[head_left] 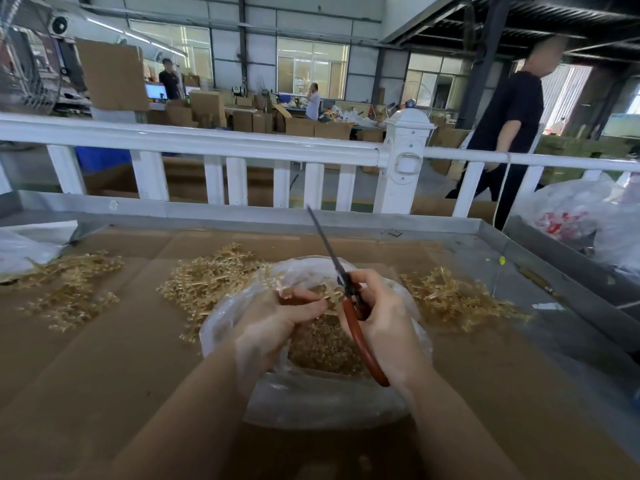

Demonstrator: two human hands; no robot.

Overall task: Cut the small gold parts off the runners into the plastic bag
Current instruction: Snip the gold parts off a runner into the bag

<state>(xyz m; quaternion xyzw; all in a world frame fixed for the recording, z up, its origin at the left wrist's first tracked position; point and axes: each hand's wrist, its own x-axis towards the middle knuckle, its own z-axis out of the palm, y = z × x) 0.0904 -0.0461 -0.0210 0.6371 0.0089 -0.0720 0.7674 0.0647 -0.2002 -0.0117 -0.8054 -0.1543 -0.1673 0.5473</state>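
A clear plastic bag (311, 396) lies open in front of me, with loose small gold parts (325, 344) heaped inside. My left hand (277, 320) reaches into the bag's mouth and pinches a gold runner (327, 294) over the heap. My right hand (384, 323) grips red-handled scissors (360, 334); the blades (323, 242) point up and away, with their base at the runner. Piles of gold runners lie on the cardboard: one behind the bag (211, 282), one at the left (69, 289), one at the right (460, 299).
Brown cardboard (104, 375) covers a metal tray table with raised rims (242, 216). Plastic bags sit at the far left (20, 247) and far right (581, 216). Behind stands a white fence (221, 140); a person in black (505, 133) walks past it.
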